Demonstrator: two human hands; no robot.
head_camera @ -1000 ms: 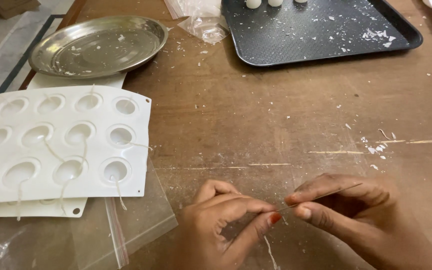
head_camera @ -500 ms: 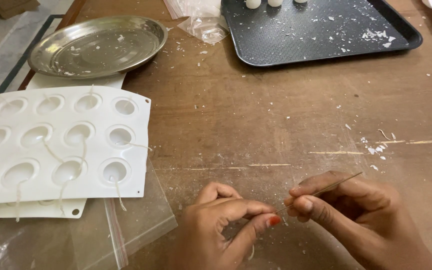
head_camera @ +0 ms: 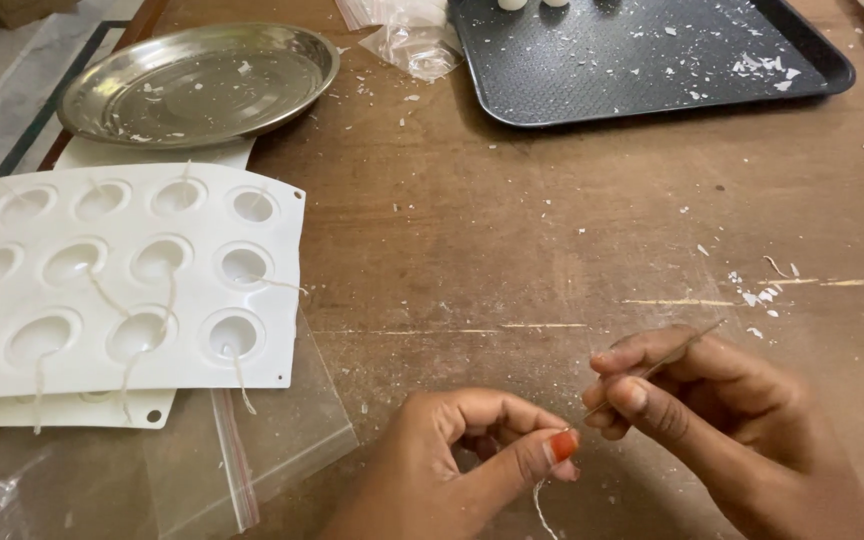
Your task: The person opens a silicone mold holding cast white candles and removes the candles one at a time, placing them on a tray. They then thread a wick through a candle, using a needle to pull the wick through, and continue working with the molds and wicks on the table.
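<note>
Near edge of the wooden table (head_camera: 512, 230): the left hand (head_camera: 452, 465) pinches a pale wick string (head_camera: 542, 500) between thumb and forefinger. Just right of it, the right hand (head_camera: 712, 410) grips a thin needle (head_camera: 657, 367), its tip close beside the string. The white mould tray (head_camera: 192, 300) lies far left.

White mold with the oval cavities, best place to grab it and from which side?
Probably the bare right edge strip of the white mold, approached from the right, over open wooden table. It lies flat; that margin has no cavities, though a string crosses it. The steel plate crowds the far side.
</note>
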